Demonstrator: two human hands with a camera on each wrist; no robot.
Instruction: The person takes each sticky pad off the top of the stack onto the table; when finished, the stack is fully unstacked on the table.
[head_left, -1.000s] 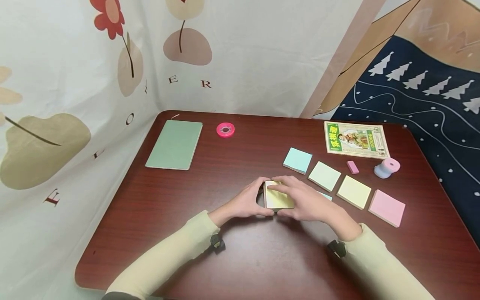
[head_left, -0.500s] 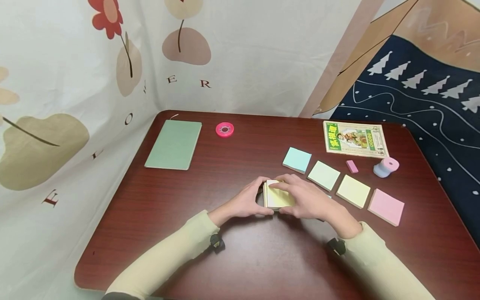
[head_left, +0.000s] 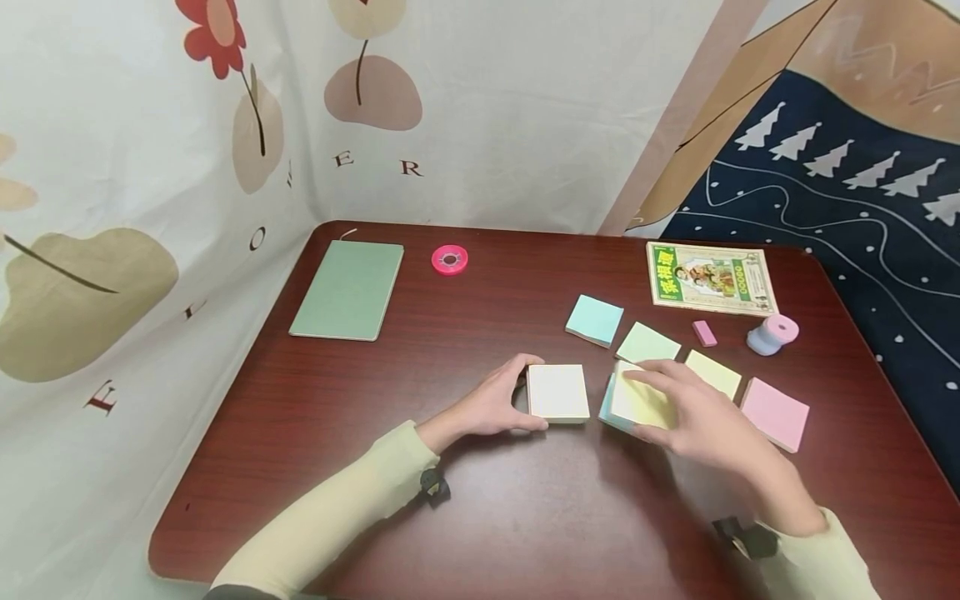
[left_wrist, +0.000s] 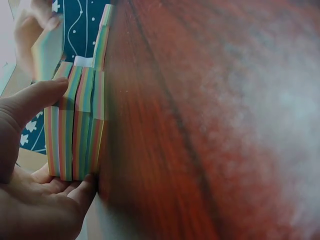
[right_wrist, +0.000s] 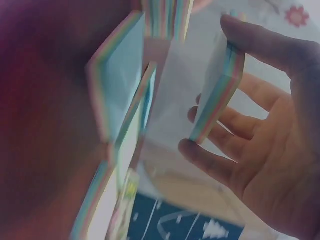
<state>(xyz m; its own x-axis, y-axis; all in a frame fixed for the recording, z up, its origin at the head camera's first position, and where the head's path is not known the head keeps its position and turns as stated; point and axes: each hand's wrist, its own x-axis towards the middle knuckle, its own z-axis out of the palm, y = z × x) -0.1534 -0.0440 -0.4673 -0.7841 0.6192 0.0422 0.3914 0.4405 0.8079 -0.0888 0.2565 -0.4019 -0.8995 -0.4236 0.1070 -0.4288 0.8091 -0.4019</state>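
Observation:
My left hand [head_left: 497, 400] grips a stack of sticky note pads [head_left: 558, 392] by its near and far edges, thumb and fingers on opposite sides. The stack's top is pale cream, and its sides show coloured stripes in the left wrist view. To its right, my right hand [head_left: 705, 421] pinches a yellow-topped sticky note pad [head_left: 640, 396] between thumb and fingers, held in the air. In the head view a blue pad [head_left: 609, 410] shows at its left edge, mostly hidden. The right wrist view shows the held pad [right_wrist: 220, 95] tilted, with striped edges.
Beyond the right hand lie a light blue pad [head_left: 595, 319], a pale green pad [head_left: 649, 340], a yellow pad [head_left: 716, 372] and a pink pad [head_left: 776, 414]. Farther back are a booklet [head_left: 712, 279], pink eraser [head_left: 704, 333], small roll [head_left: 772, 335], pink tape [head_left: 450, 260] and green notebook [head_left: 348, 290].
My right hand has lifted the yellow-topped pad off the stack and carried it right, baring the stack's cream top. My left hand stays in place around the stack.

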